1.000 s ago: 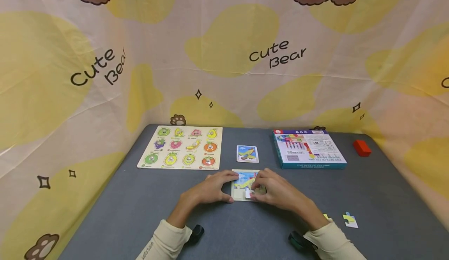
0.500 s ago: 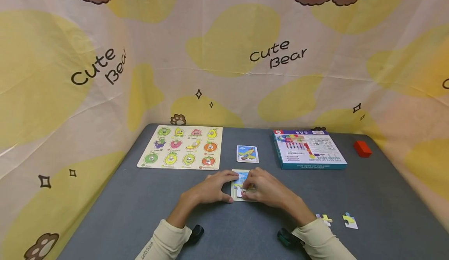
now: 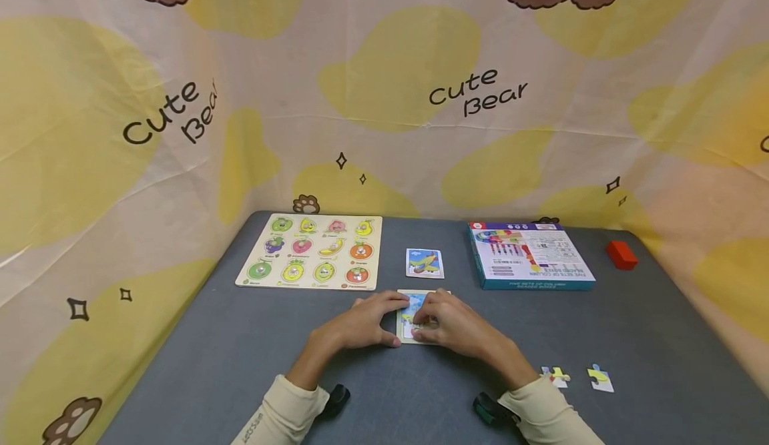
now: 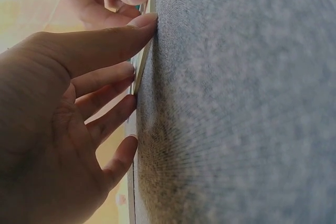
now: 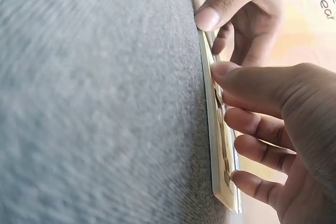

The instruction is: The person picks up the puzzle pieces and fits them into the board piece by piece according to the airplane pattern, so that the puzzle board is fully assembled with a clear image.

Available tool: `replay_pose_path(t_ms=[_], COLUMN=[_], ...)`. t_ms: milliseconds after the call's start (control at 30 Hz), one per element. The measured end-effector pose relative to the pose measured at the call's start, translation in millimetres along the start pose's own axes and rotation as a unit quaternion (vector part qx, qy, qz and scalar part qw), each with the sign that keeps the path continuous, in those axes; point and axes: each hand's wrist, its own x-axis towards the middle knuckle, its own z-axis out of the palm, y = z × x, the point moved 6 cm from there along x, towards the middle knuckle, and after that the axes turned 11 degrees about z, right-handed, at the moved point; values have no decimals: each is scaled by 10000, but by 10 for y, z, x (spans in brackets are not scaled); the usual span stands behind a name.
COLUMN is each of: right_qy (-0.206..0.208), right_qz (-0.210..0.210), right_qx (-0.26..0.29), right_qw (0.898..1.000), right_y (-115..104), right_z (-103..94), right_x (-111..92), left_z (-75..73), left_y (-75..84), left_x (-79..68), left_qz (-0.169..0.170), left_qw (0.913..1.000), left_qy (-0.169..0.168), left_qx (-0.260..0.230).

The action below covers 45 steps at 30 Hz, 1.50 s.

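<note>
A small jigsaw tray (image 3: pixel 399 325) with sky-blue and yellow pieces lies on the grey table. My left hand (image 3: pixel 359 323) grips its left side, fingers at the far part and thumb by the near corner. Over the tray's lower left, my right hand (image 3: pixel 459 325) pinches a jigsaw piece (image 3: pixel 408 329) with thumb and index finger, low against the tray. The right hand hides much of the picture. In the right wrist view, its thumb (image 5: pixel 226 71) meets the tray just inside the near edge. Beyond the tray lies an airplane picture card (image 3: pixel 424 263).
Loose jigsaw pieces (image 3: pixel 556 376) lie by the right sleeve, and another piece (image 3: pixel 600 378) sits farther right. A fruit board (image 3: pixel 312 258) is at the back left. A flat teal-edged box (image 3: pixel 531 258) and a red block (image 3: pixel 621 255) stand at the back right.
My right hand has moved left across the tray with the jigsaw piece and lowered it at the lower left. The loose pieces by the sleeve came into fuller view. The left hand stays put.
</note>
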Motion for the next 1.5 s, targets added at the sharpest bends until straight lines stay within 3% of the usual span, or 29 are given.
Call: replay_pose_path(t_ms=[400, 733, 1133, 1500], right_qy=[-8, 5, 42, 197], right_qz=[59, -209, 392, 1067], right_qx=[-60, -31, 202, 220], right_qw=[10000, 9998, 9990, 9939], right_y=[-39, -25, 53, 115], right_z=[24, 19, 18, 27], right_x=[-10, -34, -13, 46], left_z=[8, 23, 3, 5], left_y=[16, 21, 47, 91], left_x=[16, 30, 28, 109], left_qz=[2, 23, 104, -66], left_qw=[10000, 10000, 9998, 9967], left_qy=[-20, -30, 145, 721], left_qx=[-42, -52, -4, 367])
